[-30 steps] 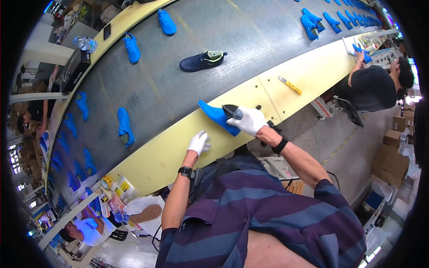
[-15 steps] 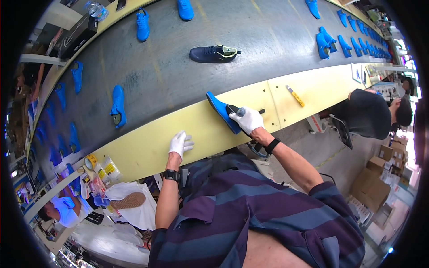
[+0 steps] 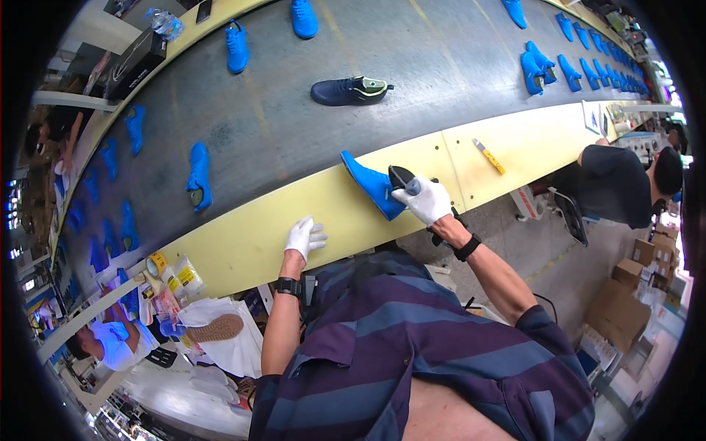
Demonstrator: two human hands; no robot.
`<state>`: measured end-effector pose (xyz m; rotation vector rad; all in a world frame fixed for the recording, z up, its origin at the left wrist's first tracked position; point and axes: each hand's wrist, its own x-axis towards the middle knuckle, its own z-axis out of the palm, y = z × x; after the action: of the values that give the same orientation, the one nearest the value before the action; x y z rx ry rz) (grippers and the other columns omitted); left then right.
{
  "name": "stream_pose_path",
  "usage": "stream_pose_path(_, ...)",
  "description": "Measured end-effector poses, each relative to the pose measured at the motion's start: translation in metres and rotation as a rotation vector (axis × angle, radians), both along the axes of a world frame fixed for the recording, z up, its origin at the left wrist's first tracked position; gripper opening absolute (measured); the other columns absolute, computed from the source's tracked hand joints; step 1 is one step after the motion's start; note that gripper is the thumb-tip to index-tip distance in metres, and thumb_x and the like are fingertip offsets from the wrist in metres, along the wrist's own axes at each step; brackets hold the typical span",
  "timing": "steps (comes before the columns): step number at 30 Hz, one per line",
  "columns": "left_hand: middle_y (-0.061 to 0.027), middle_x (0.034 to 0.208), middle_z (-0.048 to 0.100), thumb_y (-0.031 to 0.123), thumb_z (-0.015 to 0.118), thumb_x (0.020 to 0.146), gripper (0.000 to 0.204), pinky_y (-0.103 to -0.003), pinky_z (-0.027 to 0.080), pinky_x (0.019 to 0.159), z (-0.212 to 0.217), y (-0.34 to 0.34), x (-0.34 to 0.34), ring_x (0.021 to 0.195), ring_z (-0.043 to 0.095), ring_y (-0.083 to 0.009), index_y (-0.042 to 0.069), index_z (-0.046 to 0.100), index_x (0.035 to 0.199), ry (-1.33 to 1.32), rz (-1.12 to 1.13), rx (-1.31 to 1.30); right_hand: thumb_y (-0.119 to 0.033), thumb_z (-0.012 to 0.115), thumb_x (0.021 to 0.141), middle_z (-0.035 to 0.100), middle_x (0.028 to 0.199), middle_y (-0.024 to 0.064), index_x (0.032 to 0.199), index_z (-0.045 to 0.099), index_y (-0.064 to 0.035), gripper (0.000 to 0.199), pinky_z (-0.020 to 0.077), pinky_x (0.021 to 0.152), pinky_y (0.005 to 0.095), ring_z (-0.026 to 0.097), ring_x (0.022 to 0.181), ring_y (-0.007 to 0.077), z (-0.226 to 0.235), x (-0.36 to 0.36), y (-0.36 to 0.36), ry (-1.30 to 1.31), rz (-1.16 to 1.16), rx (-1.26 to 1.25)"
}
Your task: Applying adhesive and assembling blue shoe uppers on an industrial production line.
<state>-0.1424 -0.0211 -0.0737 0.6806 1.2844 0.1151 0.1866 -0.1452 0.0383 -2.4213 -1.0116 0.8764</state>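
Observation:
A bright blue sports shoe (image 3: 372, 185) lies slanted on the pale yellow ledge, its toe toward the belt. At its collar, my white-gloved right hand (image 3: 428, 201) is closed round a dark, rounded piece with a grey knob-like part (image 3: 402, 178); its exact kind is unclear. Whether that piece still touches the shoe is hard to see. My gloved left hand (image 3: 302, 239) is at the ledge's near side, left of the shoe, fingers apart and holding nothing.
On the grey belt (image 3: 272, 140) sit a dark navy shoe (image 3: 349, 91) and several blue shoes (image 3: 198, 176). A yellow cutter knife (image 3: 489, 156) lies on the ledge (image 3: 243, 253). Yellow tape (image 3: 155, 264) stands at left; a seated person (image 3: 614, 184) is at right.
My right hand has moved slightly right and back from the shoe, and the dark piece now shows more above the collar. My left hand has barely shifted.

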Motion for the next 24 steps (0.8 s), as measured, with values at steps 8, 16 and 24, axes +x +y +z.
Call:
stream_pose_path(8,-0.0296,0.136,0.063,0.033,0.053,0.109,0.062,-0.049,0.062,0.084,-0.012,0.003,-0.002,0.107,0.071,-0.0428,-0.002,0.037,0.157,-0.015,-0.060,0.006,-0.052,0.079,0.087,0.075,0.090,0.0197,0.096,0.074,-0.0056,0.048,0.0570,0.077,0.0453,0.074,0.087,0.0392,-0.014,-0.017,0.023,0.107,0.086,-0.199)
stream_pose_path(16,-0.0280,0.135,0.065,0.035,0.051,0.109,0.062,-0.046,0.063,0.079,-0.023,0.003,-0.010,0.102,0.074,-0.0410,-0.001,0.038,0.158,0.000,-0.005,-0.003,-0.053,0.079,0.087,0.076,0.091,0.0212,0.097,0.075,-0.0037,0.051,0.0572,0.077,0.0446,0.075,0.086,0.0377,-0.026,-0.010,0.020,0.109,0.027,-0.122)
stream_pose_path(24,-0.0295,0.135,0.064,0.033,0.054,0.108,0.063,-0.048,0.063,0.081,-0.004,0.000,0.000,0.104,0.073,-0.0422,-0.003,0.038,0.157,0.023,-0.002,0.016,-0.054,0.080,0.086,0.077,0.089,0.0193,0.099,0.078,-0.0028,0.052,0.0579,0.077,0.0427,0.075,0.084,0.0368,-0.034,-0.002,0.016,0.054,0.051,-0.036)
